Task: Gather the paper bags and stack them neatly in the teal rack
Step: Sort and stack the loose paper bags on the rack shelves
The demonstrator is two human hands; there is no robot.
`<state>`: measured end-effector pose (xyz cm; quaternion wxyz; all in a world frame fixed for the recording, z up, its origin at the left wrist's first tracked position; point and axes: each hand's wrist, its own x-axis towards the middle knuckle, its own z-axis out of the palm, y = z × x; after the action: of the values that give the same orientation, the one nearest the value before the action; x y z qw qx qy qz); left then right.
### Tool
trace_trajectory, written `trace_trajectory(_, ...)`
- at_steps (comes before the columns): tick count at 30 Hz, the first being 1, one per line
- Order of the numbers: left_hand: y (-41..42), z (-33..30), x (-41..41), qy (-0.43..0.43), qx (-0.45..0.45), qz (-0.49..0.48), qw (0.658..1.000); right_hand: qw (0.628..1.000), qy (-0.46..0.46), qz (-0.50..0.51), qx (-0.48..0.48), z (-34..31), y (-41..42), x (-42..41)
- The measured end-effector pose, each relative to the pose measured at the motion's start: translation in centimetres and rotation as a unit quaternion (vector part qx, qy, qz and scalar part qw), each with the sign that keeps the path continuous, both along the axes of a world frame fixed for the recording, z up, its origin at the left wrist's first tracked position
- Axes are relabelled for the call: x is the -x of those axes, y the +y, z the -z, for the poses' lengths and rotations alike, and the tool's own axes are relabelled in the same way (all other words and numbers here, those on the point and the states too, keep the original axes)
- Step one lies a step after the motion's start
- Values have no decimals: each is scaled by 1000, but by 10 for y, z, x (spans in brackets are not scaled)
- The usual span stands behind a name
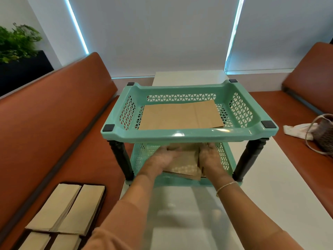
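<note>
Paper bags in four flat stacks [61,212] were seen nearest, laid on a dark tray [103,199] on the orange bench seat [54,141] at the left; two stacks were seen whole and two were cut off by the lower edge. Beyond them, two forearms were stretched over the white table [189,222]; a thin bracelet [225,186] was worn on the right wrist. A small pile of brown bags [185,163] was held in the lower tier of the teal rack [180,135]; it was gripped from the left by the left hand [160,159], fingers curled over its far edge, and pressed from the right by the right hand [210,157], whose fingers lay along its side; how far those fingers curled could not be told, the fingertips being hidden under the upper tier. Two tiers were counted, joined by dark posts, of which two [248,157] were seen at the front; one large flat bag [180,114] lay in the upper tier; four black caps were set at its corners. At the right, on a second orange bench, a woven bag [322,134] and a white cloth [297,130] were seen; at the far left a green plant [18,42] stood before the window blinds.
</note>
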<state>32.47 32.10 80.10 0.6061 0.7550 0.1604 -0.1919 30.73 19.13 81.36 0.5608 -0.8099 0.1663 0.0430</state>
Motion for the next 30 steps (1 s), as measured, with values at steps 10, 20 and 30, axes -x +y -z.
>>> trace_trajectory(10, 22, 5, 2, -202, -61, -119, 970, 983, 1, -90, 157, -15, 24, -8)
trace_trajectory(20, 21, 22, 15, -136, -122, -85, 980, 987, -38, -118, 106, 10, 44, 2)
trace_trajectory(30, 23, 16, 23, -122, -198, -59, 971, 981, -29, -110, 155, 12, 43, 4)
